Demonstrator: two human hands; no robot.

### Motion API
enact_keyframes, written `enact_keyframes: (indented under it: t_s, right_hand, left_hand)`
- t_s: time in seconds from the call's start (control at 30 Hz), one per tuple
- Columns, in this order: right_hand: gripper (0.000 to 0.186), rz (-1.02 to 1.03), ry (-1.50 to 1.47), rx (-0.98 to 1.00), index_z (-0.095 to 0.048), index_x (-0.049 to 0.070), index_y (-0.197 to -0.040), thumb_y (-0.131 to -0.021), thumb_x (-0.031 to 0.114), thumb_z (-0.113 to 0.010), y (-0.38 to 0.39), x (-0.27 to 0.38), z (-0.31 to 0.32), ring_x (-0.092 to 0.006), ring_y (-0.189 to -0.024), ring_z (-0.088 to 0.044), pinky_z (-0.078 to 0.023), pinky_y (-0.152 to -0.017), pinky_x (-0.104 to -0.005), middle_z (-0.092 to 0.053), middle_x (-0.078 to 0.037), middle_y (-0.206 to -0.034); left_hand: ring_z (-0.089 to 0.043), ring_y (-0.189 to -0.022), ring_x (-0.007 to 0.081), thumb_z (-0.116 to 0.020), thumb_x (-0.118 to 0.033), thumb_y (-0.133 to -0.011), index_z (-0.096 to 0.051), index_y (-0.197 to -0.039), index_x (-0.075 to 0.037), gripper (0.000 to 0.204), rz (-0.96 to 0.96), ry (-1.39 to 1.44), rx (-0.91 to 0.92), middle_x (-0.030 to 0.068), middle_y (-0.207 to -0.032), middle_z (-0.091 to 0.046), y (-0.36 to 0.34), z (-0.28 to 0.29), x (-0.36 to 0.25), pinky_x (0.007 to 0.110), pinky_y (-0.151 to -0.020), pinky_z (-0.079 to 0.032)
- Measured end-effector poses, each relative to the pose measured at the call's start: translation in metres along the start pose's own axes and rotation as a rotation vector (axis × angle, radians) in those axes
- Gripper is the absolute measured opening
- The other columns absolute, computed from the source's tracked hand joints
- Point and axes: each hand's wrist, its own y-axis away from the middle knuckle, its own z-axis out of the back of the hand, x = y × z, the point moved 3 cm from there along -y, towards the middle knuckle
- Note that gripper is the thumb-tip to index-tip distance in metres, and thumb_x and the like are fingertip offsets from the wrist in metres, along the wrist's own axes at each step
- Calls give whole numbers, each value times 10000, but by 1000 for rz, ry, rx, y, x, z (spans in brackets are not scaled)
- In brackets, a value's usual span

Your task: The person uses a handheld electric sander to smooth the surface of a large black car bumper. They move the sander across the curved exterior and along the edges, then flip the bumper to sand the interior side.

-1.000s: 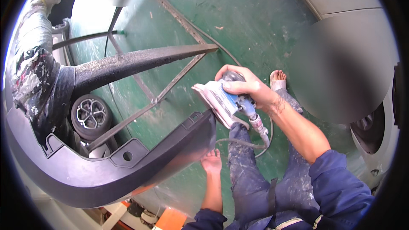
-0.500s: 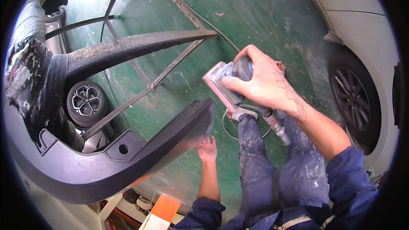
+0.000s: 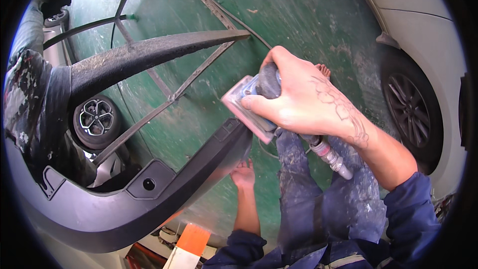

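Note:
My right hand (image 3: 308, 99) is wrapped round the dark knob of an air sander (image 3: 246, 107) with a flat rectangular pad. The sander is tilted, its pad's lower corner close to the tip of a car bumper (image 3: 112, 211); whether they touch I cannot tell. A hose fitting (image 3: 331, 157) sticks out behind the sander below my wrist. The bumper is dark grey plastic, curved, with a dull, scuffed outer face. My left hand (image 3: 243, 174) is palm up beside that face, fingers stretched out, fingertips at the bumper's lower edge.
A metal stand with a padded dark bar (image 3: 149, 57) reaches across the left. Someone in paint-stained clothes (image 3: 37, 109) is at the far left. Parked cars show a wheel (image 3: 97, 121) at left and another wheel (image 3: 411, 107) at right. A hose (image 3: 251, 32) crosses the green floor.
My right hand has brought the sander left and down, closer to the bumper's tip. My left hand has stayed nearly in place at the bumper's edge.

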Motion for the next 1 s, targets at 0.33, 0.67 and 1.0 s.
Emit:
enact_keyframes:
  t_s: [0.33,0.67,1.0]
  right_hand:
    - [806,-34,116,161,-558,-155,-1266,-867,517,-755,-27,-6,11,-438,-1204,-673,-532,-1021,-477,-671,-346,-1241]
    - [635,-26,9,60,-594,-44,-1202,-840,426,-819,-1,-10,15,-346,-983,-702,-542,-912,-435,-698,-235,-1010]
    - [663,-82,-224,31,-615,-70,-1179,-836,460,-815,-14,-41,3,-281,-976,-725,-566,-881,-390,-715,-206,-1049]
  left_hand:
    - [-568,-1311,171,-467,-491,-1050,-628,-1326,-171,452,24,33,36,-1,-1384,-662,-3,-4,-2,464,-1087,-403]
    - [-585,-1301,198,-477,-428,-1056,-649,-1314,-138,425,20,96,54,29,-1370,-682,1,-13,-3,460,-1109,-400]
    - [-584,-1297,175,-478,-427,-1053,-650,-1290,-144,407,31,74,70,13,-1364,-682,5,-9,-2,451,-1077,-425]
